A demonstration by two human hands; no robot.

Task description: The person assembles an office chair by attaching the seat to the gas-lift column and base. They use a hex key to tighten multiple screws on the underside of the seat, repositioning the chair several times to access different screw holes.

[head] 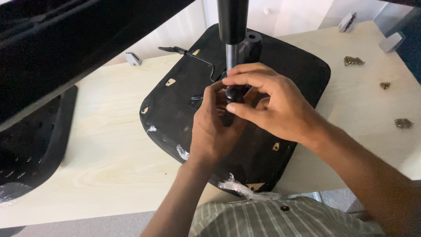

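a black upholstered chair seat pan (280, 74), turned underside up, lies on a pale wood-grain desk (109, 149), its near edge hanging just over the desk's front rim. a black cylindrical gas-lift column (233, 22) with a narrower shiny metal rod below it stands upright over the middle of the seat, rising out of the top of the view.

both hands meet at the lower end of that column. the left hand (211, 127) comes up from below, its grip curled around the black base of the column where it meets the seat mechanism; the fingers are pressed together against it. the right hand (272, 105) reaches in from the right and lies over the left one, its thumb and fingertips pinching the same black stub just below the shiny rod. how far the column sits in its socket is hidden by the fingers.

a thin black bent metal lever (193, 55) runs across the seat's underside to the left of the column. torn clear plastic wrap (245, 189) clings to the seat's near edge. well apart to the right, small brass-coloured screws (353, 60) lie in loose groups on the desk. a second black curved chair part (39, 145) rests at the desk's left end. a striped grey-green shirt (280, 219) shows at the bottom.
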